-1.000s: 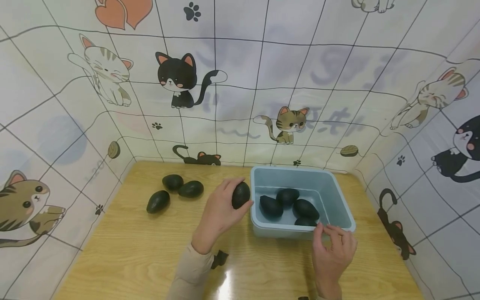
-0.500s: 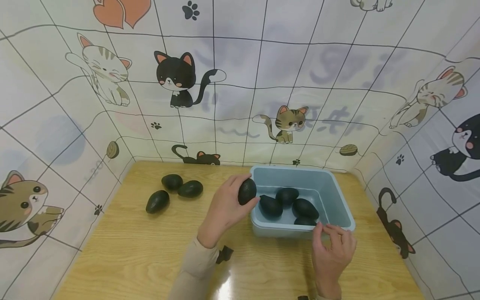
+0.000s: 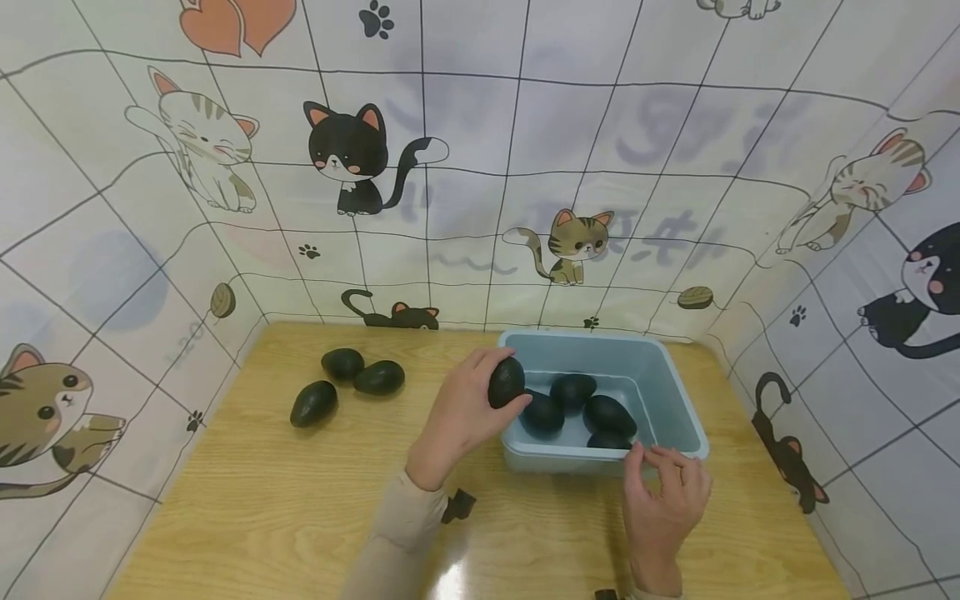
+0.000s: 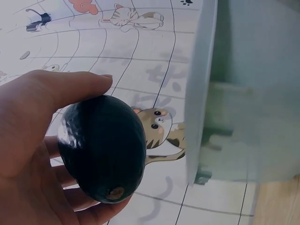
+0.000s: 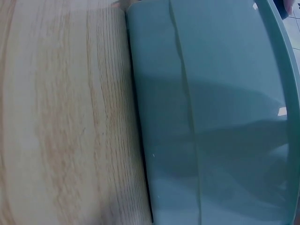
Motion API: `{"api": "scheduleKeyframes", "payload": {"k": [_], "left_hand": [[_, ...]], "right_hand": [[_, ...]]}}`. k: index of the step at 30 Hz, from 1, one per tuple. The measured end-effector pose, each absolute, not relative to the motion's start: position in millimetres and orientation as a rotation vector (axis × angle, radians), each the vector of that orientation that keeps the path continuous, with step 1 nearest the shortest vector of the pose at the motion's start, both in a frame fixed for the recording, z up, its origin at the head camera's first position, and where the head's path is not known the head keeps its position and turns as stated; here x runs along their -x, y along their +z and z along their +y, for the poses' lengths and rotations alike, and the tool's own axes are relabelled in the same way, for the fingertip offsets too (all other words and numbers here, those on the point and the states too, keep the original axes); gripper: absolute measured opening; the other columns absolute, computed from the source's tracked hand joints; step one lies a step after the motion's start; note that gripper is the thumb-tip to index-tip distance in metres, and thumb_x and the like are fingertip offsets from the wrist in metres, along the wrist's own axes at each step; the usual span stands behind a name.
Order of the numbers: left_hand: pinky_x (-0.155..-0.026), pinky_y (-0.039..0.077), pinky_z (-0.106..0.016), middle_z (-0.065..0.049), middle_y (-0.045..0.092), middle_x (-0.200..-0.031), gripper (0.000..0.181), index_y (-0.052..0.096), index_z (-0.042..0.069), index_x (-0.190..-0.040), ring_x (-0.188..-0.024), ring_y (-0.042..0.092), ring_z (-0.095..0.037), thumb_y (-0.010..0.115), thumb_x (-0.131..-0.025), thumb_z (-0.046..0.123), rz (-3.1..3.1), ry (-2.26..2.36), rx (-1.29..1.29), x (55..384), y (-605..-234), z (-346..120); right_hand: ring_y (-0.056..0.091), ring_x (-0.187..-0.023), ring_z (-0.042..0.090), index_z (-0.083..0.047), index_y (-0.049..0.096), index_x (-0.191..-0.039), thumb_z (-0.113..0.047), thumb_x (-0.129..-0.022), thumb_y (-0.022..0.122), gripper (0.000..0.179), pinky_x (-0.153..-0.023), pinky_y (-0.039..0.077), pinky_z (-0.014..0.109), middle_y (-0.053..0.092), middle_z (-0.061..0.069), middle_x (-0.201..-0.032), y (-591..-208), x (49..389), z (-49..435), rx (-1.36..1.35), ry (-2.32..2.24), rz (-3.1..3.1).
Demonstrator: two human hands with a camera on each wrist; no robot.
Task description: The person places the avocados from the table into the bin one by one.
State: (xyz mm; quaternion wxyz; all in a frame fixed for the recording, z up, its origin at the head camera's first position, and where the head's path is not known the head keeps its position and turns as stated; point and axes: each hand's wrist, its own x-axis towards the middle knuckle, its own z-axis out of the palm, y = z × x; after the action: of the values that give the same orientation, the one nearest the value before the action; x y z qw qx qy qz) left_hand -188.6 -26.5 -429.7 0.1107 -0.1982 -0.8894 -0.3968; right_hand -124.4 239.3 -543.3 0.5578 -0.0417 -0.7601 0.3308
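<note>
My left hand [image 3: 461, 412] holds a dark green avocado [image 3: 506, 383] between thumb and fingers, at the left rim of a light blue plastic bin [image 3: 562, 461]. In the left wrist view, the stem end of this avocado [image 4: 103, 150] faces the camera, and the bin wall [image 4: 199, 103] stands to its right, apart from it. Several avocados [image 3: 609, 417] lie inside the bin, the nearest partly hidden by the front wall. Curled at the bin's front right rim, my right hand [image 3: 666, 508] grips the edge with thumb and fingertips. The right wrist view shows mostly the bin's outer wall [image 5: 225, 93].
Three more avocados [image 3: 315, 403] lie together on the left of the wooden table [image 3: 285, 500]. Cat-patterned cloth [image 3: 465, 183] encloses the back and sides. Small black pieces [image 3: 458, 505] show near the left sleeve and at the front edge.
My left hand has moved to the right with the avocado, from beside the bin to its left rim. My right hand has stayed at the front rim.
</note>
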Motion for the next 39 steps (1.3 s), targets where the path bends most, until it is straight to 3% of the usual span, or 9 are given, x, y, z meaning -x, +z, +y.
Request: {"api": "scheduleKeyframes", "payload": {"k": [15, 26, 39], "left_hand": [[-0.094, 0.06, -0.042, -0.006, 0.065, -0.143, 0.062, 0.059, 0.017, -0.149, -0.119, 0.068, -0.023, 0.081, -0.094, 0.037, -2.658, -1.203, 0.679, 189.7, -442.9, -6.1], [-0.106, 0.056, -0.045, -0.005, 0.064, -0.146, 0.063, 0.059, 0.018, -0.15, -0.13, 0.065, -0.025, 0.08, -0.095, 0.039, -2.667, -1.185, 0.718, 190.0, -442.9, 4.9], [-0.108, 0.054, -0.041, -0.003, 0.064, -0.146, 0.062, 0.059, 0.019, -0.15, -0.133, 0.063, -0.022, 0.079, -0.095, 0.042, -2.654, -1.154, 0.738, 191.6, -448.7, 19.2]], "right_hand": [[0.055, -0.088, 0.047, 0.01, 0.073, -0.079, -0.002, -0.084, 0.08, 0.014, -0.091, 0.028, 0.023, 0.069, 0.027, -0.09, -541.5, 125.0, 237.8, 0.1, 0.772, -1.797], [0.055, -0.086, 0.046, 0.009, 0.073, -0.078, -0.003, -0.084, 0.08, 0.015, -0.09, 0.028, 0.024, 0.069, 0.026, -0.089, -543.4, 125.9, 239.4, 0.087, 0.756, -1.792], [0.056, -0.088, 0.043, 0.008, 0.073, -0.08, -0.004, -0.086, 0.079, 0.015, -0.092, 0.029, 0.023, 0.07, 0.024, -0.091, -543.0, 124.0, 238.8, 0.099, 0.762, -1.825]]}}
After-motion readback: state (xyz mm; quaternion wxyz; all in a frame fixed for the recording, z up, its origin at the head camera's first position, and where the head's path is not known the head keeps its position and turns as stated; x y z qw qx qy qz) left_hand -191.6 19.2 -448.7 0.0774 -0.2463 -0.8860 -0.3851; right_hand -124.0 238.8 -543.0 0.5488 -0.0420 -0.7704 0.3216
